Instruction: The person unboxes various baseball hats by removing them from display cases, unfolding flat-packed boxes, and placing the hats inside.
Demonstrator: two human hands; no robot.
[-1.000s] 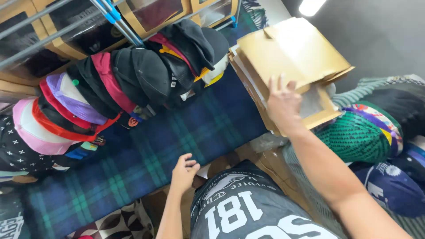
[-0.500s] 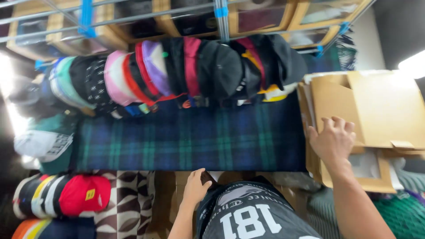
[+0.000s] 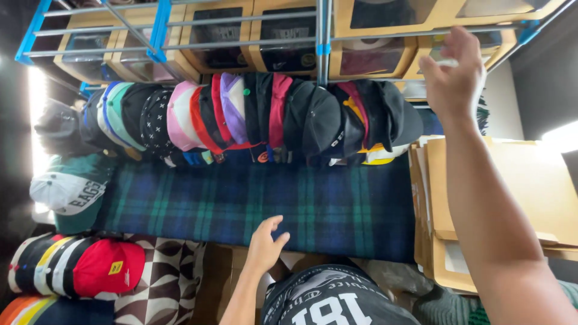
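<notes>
1. That blanket [image 3: 265, 204] under your left hand [image 3: 265, 247] is a dark plaid, navy and green.
2. The row of caps [image 3: 253, 117] runs black, starry black, pink, red, lilac, mint and a flash of yellow.
3. You've got a red cap [image 3: 108, 268] with a yellow tag at lower left, next to striped ones.
4. The cloth [image 3: 165, 283] beneath it is a brown, black and white geometric print.
5. The shelf rack [image 3: 180, 36] is grey metal with blue joints, its boxes [image 3: 385, 27] tan.
6. The flat cardboard [image 3: 512, 198] on the right is plain tan.
</notes>
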